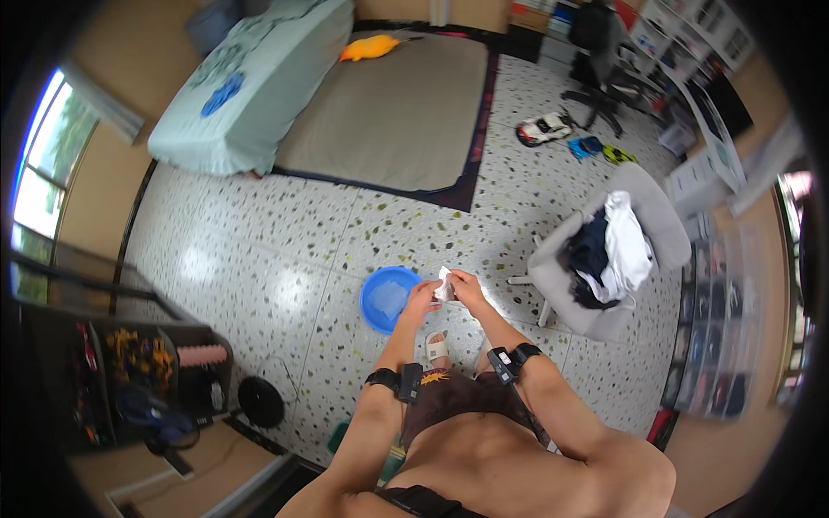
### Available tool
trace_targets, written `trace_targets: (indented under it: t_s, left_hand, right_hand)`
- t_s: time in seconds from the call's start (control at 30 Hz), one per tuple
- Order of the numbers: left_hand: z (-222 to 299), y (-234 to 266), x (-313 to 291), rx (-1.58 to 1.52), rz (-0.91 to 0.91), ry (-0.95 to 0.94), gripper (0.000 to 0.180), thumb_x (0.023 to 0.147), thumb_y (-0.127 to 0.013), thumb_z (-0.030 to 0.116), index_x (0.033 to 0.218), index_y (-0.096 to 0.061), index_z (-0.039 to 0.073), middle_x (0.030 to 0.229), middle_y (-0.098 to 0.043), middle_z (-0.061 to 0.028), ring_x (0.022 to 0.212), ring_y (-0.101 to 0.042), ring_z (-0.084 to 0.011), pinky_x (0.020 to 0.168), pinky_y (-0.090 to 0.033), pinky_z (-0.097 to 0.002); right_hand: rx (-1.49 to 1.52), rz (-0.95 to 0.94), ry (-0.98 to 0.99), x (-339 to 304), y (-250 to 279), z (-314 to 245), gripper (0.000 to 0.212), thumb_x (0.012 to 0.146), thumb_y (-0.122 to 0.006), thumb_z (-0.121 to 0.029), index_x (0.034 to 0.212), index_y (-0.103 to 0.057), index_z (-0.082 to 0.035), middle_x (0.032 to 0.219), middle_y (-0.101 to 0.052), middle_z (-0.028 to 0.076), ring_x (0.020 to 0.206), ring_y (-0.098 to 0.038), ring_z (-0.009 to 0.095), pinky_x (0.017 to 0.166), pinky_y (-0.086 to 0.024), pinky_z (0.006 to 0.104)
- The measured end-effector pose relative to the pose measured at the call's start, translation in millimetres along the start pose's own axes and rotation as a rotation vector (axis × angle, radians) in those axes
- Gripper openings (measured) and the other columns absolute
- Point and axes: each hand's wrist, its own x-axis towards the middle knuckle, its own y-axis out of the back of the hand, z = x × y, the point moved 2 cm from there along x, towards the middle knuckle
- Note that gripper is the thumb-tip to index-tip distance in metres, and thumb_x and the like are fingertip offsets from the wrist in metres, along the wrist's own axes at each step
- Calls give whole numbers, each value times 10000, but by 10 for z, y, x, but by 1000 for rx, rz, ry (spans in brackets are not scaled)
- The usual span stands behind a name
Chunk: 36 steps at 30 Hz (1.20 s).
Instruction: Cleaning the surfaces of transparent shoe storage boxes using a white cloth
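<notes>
White cloth [444,285] points lengthwise toward the view's top.

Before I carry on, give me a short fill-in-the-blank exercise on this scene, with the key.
1. The small crumpled piece between the left hand and the right hand is coloured ____.
2. The round basin near the left hand is coloured ____.
3. The white garment at the right lies on a grey ____.
4. The toy car stands on the speckled ____.

Missing words: white; blue; chair; floor.
</notes>
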Motion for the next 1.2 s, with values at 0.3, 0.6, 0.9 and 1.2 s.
trace_targets:
  t_s: [0.3, 0.6, 0.9, 1.2]
  left_hand:
    - [-483, -1858, -64, 420, -321, -82, 149, 912, -699, 202, 868, -596, 105, 836, -606, -11, 775, -578, -119, 698, -487, -307]
    - [-1515, -3134, -226, 411, -360, -78, 123, 913, -626, 191, 945, -583, 81, 889, -604, -43, 832, -596, -163, 724, -497, -336]
    - [-1858, -4218, -824, 514, -527, -3, 275, 923, -661, 260, 1135, -608, 94, 1031, -638, -33, 947, -625, -151, 783, -523, -343]
    - [-2255, -4702, -786, 583, -839, 256, 340, 908, -651, 196, 1201, -607, 30, 1073, -656, -46, 968, -637, -167, 831, -515, -338]
  right_hand:
    - [530, -13, -166, -1562, 1733, 20, 224, 926, -695, -294, 1078, -667, -132, 978, -635, -31, 873, -581, 98, 732, -475, 289]
    - [775, 204, -47, -2673, 2962, 902, 268, 900, -698, -183, 1146, -613, -120, 1014, -645, -6, 897, -597, 126, 758, -480, 313]
    - [747, 280, 65, -3336, 3818, 1013, 255, 964, -586, -192, 1210, -600, -127, 1045, -654, -14, 920, -611, 107, 743, -475, 296]
    - [424, 628, 77, -3699, 4137, 1302, 322, 876, -713, -236, 1134, -685, -47, 887, -693, 0, 737, -617, 76, 591, -486, 237]
